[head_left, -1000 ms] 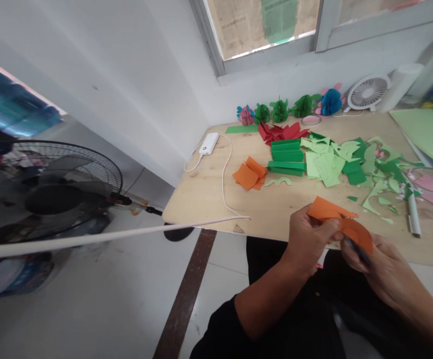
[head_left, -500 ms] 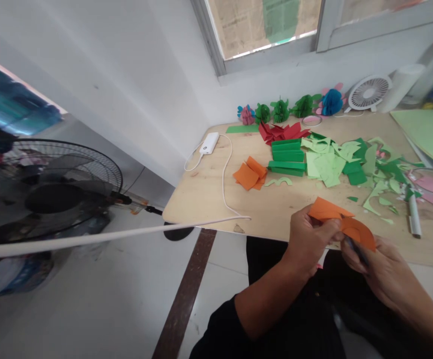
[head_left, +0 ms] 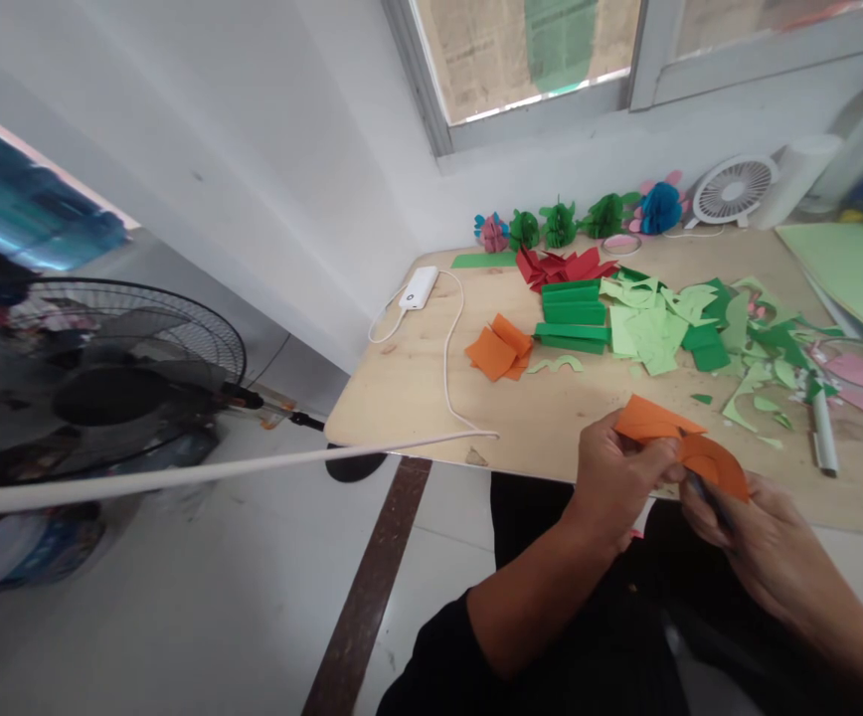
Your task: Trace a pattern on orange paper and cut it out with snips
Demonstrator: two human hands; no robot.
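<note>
My left hand [head_left: 617, 477] is closed, pinching a piece of orange paper [head_left: 651, 418] between thumb and fingers at the table's front edge. A curved part of that paper bends away toward the right, over my other hand. My right hand [head_left: 749, 527] is wrapped round dark-handled scissors [head_left: 713, 502]; their blades are mostly hidden beneath the paper, with a small dark tip showing by the cut. More orange paper pieces [head_left: 498, 348] lie in a small pile on the table [head_left: 402, 398]. A wavy light-green strip [head_left: 557, 364] rests beside them.
Folded dark-green papers [head_left: 572, 316], red papers [head_left: 562, 267] and light-green scraps [head_left: 651, 333] cover the table's middle. Paper honeycomb figures [head_left: 558, 225] and a small white fan [head_left: 734, 189] line the wall. A white cable [head_left: 253, 475] crosses the left front; a marker [head_left: 825, 433] lies right.
Almost nothing differs. Both hands, the orange paper and the scissors hold the same position; the view has shifted very slightly.
</note>
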